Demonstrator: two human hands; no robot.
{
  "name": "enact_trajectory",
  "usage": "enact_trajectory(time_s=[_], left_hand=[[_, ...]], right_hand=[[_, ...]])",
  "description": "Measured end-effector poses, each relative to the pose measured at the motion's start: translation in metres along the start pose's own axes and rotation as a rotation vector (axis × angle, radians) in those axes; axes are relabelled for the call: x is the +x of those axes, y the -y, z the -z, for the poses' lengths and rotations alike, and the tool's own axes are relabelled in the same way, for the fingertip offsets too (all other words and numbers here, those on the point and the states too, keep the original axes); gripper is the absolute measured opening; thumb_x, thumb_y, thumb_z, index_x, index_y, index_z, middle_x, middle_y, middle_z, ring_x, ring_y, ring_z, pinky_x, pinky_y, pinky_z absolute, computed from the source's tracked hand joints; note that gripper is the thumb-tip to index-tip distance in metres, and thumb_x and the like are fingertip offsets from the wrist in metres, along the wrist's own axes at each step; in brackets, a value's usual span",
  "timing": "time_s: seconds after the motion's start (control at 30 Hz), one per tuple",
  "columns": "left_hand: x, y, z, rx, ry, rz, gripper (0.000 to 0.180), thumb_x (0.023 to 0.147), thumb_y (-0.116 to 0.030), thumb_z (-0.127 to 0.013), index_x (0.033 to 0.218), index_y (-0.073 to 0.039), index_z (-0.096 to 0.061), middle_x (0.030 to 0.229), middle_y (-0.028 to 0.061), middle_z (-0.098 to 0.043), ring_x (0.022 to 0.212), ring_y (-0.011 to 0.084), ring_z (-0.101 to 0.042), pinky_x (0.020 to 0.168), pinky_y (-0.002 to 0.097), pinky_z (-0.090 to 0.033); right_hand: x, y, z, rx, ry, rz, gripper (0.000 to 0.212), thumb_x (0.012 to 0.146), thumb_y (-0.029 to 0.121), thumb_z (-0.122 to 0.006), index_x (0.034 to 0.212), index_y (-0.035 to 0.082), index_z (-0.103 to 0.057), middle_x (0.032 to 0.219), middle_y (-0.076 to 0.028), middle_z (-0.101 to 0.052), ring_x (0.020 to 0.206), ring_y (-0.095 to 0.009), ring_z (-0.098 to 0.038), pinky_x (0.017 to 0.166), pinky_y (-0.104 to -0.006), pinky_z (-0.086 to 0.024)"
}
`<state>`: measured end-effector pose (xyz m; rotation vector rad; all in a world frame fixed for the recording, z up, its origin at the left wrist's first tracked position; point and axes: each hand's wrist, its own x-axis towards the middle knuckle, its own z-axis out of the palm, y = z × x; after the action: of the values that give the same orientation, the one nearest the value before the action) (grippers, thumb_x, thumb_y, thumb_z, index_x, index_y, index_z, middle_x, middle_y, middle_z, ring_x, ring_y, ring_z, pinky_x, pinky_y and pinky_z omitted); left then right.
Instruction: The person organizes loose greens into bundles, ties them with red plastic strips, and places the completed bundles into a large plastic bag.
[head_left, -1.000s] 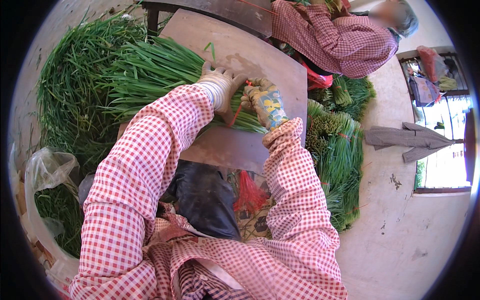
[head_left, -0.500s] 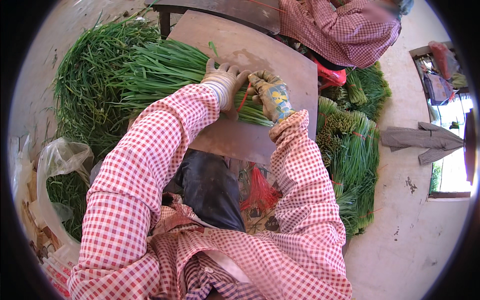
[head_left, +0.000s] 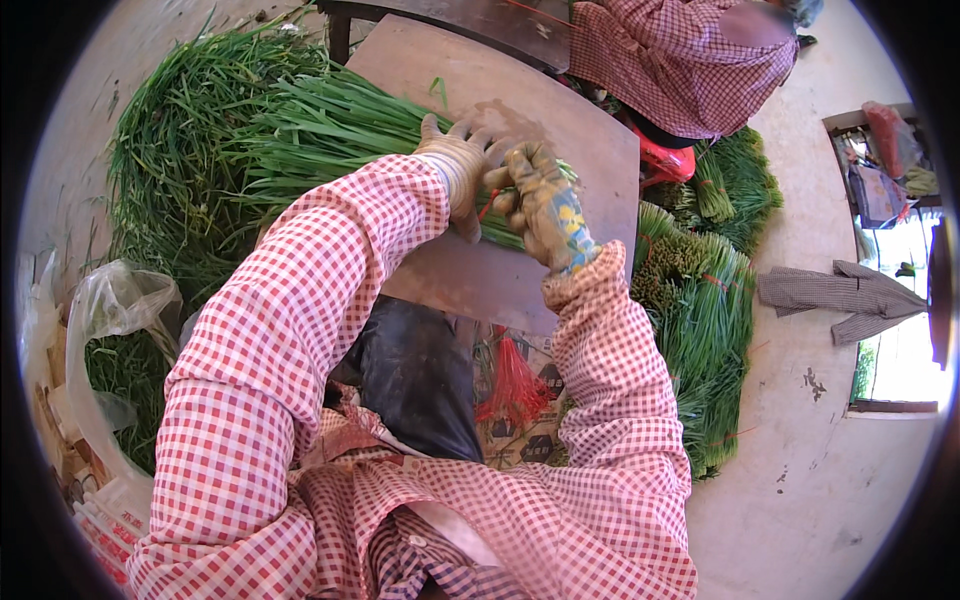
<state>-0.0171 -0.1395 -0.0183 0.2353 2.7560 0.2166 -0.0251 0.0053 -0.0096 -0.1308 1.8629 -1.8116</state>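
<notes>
Both gloved hands are gripping a bundle of long green chives (head_left: 330,125) lying across a brown board (head_left: 560,120). The left hand (head_left: 455,165) is closing over the stalks, and the right hand (head_left: 545,200) is clamping the cut ends beside it, where a thin red band (head_left: 487,205) is partly showing. The fingers are hiding how the band is sitting. Tied bundles (head_left: 700,300) are lying at the right, partly behind the sleeve. Another person (head_left: 680,60) is being cut off at the top edge.
</notes>
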Motion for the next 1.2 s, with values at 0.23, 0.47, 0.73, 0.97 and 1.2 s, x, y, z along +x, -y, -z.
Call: enact_trajectory(time_s=[0.23,0.47,0.73,0.97,1.2], left_hand=[[-0.004,-0.008,-0.022,0.002,-0.019,0.034,0.128,0.059,-0.053,-0.086,0.156,-0.022,-0.008,0.162,0.0053,-0.016,0.149,0.0333,-0.009,0.111,0.0695,-0.013],[0.001,-0.017,-0.02,0.024,0.058,0.0,0.123,0.062,-0.046,-0.085,0.156,-0.024,-0.008,0.163,0.0026,-0.012,0.15,0.0316,-0.008,0.112,0.0685,-0.012],[-0.018,-0.001,0.041,-0.072,0.251,-0.232,0.098,0.054,-0.039,-0.091,0.139,-0.016,-0.049,0.123,0.0126,-0.065,0.113,0.0306,-0.062,0.095,0.0399,-0.049],[-0.016,-0.015,-0.007,0.283,-0.065,-0.058,0.115,0.049,-0.055,-0.089,0.145,-0.017,-0.038,0.139,0.0045,-0.05,0.133,0.0228,-0.043,0.112,0.0625,-0.02],[-0.027,-0.009,-0.009,0.218,-0.097,-0.076,0.115,0.05,-0.042,-0.092,0.146,-0.022,-0.032,0.144,0.0024,-0.045,0.138,0.0224,-0.038,0.116,0.0597,-0.016]], right_hand=[[-0.044,-0.027,-0.015,0.408,-0.005,-0.09,0.017,0.1,0.029,-0.049,0.088,0.017,-0.05,0.067,0.006,-0.042,0.052,-0.006,-0.036,0.043,-0.0219,-0.027],[-0.113,-0.137,-0.006,0.291,-0.015,0.018,0.008,0.1,0.018,-0.054,0.096,0.011,-0.051,0.069,0.004,-0.046,0.055,-0.005,-0.043,0.046,-0.0201,-0.032],[-0.066,0.03,0.003,0.258,0.261,0.386,0.012,0.099,0.014,-0.054,0.105,0.004,-0.053,0.072,0.001,-0.051,0.07,-0.014,-0.057,0.09,-0.0464,-0.053],[0.041,-0.069,0.061,0.007,-0.041,0.481,0.01,0.1,0.016,-0.053,0.1,0.006,-0.052,0.074,-0.002,-0.053,0.076,-0.017,-0.059,0.086,-0.0384,-0.052],[0.024,0.019,0.079,0.116,0.313,0.269,0.04,0.093,0.02,-0.064,0.127,0.002,-0.05,0.111,-0.013,-0.066,0.11,-0.029,-0.063,0.101,-0.0395,-0.049]])
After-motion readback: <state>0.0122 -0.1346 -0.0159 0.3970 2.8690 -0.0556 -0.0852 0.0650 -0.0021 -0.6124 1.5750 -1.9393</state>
